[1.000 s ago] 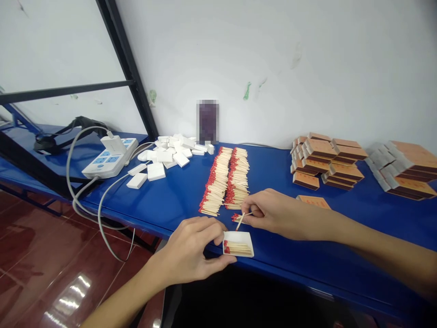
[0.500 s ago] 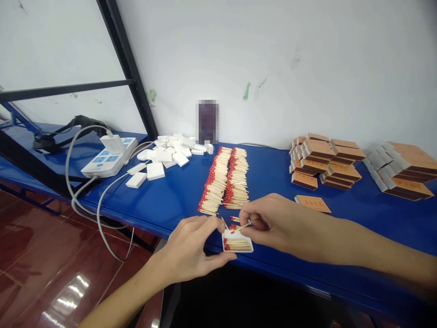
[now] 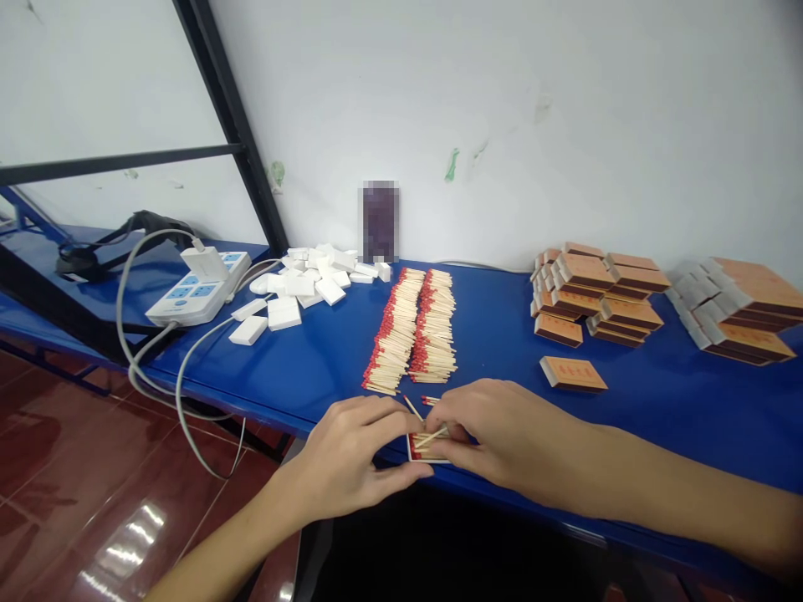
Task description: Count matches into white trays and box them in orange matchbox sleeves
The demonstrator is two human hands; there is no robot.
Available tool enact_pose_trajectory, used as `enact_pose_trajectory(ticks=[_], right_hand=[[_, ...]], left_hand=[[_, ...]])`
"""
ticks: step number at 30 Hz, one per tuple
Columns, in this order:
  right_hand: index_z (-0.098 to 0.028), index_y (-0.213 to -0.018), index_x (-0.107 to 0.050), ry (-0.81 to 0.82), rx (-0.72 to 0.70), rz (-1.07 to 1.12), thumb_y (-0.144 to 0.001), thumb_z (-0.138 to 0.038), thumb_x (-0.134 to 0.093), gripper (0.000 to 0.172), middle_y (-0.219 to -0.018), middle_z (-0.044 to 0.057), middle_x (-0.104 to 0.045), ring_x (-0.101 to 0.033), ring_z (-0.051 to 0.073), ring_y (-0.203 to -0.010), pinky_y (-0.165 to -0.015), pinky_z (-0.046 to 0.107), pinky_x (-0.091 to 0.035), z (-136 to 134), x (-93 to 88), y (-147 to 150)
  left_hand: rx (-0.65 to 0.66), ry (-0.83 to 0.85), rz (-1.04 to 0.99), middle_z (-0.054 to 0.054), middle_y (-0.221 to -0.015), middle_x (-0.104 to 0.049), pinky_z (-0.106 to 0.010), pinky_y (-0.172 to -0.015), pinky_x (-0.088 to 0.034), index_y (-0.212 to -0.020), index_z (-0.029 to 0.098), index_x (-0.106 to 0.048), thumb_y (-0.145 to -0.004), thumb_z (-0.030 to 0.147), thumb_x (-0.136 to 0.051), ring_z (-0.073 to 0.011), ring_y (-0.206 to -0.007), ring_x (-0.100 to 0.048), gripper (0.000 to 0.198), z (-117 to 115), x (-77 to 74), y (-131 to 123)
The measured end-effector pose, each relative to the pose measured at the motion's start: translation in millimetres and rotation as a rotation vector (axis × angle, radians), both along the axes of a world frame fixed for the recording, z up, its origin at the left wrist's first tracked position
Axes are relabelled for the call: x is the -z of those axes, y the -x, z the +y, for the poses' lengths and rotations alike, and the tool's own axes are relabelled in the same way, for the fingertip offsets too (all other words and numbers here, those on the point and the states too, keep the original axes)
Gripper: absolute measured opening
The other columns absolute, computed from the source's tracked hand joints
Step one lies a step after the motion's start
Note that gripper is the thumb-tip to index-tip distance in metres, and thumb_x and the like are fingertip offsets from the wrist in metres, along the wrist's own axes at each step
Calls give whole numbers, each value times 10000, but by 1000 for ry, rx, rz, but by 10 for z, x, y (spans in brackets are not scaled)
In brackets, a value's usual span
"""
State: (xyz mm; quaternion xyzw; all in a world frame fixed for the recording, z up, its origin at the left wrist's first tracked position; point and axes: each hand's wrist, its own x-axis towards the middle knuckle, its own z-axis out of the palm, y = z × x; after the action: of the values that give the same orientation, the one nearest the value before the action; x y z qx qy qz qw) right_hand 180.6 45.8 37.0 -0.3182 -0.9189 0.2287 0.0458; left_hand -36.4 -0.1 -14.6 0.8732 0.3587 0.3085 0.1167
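My left hand steadies a small white matchbox tray at the table's front edge, thumb below it and fingers above. Red-headed matches lie inside. My right hand is over the tray's right part, with thumb and fingers closed on a matchstick that slants across the matches there. The right fingers hide much of the tray. Just behind, a loose match leans near my left fingertips, and a few more lie beside it. Two long rows of matches, the left row and the right row, stretch back across the table.
On the blue table a single orange matchbox lies right of the rows. Behind it stand stacked matchboxes and another stack. White trays are heaped at left, beside a power strip with cables. A black frame post rises there.
My right hand has moved left and down over the tray, bringing the matchstick into it. My left hand stays almost where it was.
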Motion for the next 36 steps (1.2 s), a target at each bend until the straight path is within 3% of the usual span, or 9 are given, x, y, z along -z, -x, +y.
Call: enact_pose_trajectory(ticks=[6,13,18,25,31,36], right_hand=[[-199,-667,-627,-58,73,35,-907,-252,-516,269,-577,-29,-576,-456,104,-547,-528,254,-274,33,-108,33],[-181,-633,-595,36,47,119,-883,-234,-524,266,-537,-43,-520,-410,87,-502,-504,239,-282,91,76,133],[-190,-650,-596,-100,86,102,-896,-256,-520,266,-572,-37,-560,-461,98,-532,-522,255,-285,94,-21,26],[-212,-799,-637,-192,-95,-85,-951,-280,-489,223,-738,-9,-645,-554,138,-629,-561,283,-298,44,-128,-91],[-225,-767,-628,-304,75,-78,-940,-289,-494,229,-642,-8,-609,-565,170,-665,-613,289,-325,138,-140,-103],[-215,-808,-632,-186,90,-135,-922,-333,-532,192,-695,6,-622,-546,154,-632,-535,268,-288,233,-48,-143]], left_hand=[[5,-61,22,-25,-978,-684,-273,-740,-517,-1028,196,-652,-925,375,-663,-166,-848,-659,207,1,17,12],[37,-126,-1,-32,-982,-693,-289,-750,-514,-984,187,-646,-915,379,-682,-173,-823,-664,208,1,42,29],[5,-100,-19,-29,-986,-701,-293,-762,-518,-1023,201,-620,-903,394,-698,-181,-841,-673,241,-16,54,30],[-149,86,-97,-19,-1052,-696,-287,-803,-537,-1204,229,-486,-881,435,-717,-180,-879,-679,448,-37,39,17],[-124,142,-95,-26,-1079,-695,-287,-840,-526,-1178,230,-558,-944,380,-640,-173,-890,-668,290,-36,-40,16],[-64,109,-84,-33,-1014,-700,-287,-838,-539,-1119,214,-608,-928,360,-669,-178,-906,-671,248,-22,-30,31]])
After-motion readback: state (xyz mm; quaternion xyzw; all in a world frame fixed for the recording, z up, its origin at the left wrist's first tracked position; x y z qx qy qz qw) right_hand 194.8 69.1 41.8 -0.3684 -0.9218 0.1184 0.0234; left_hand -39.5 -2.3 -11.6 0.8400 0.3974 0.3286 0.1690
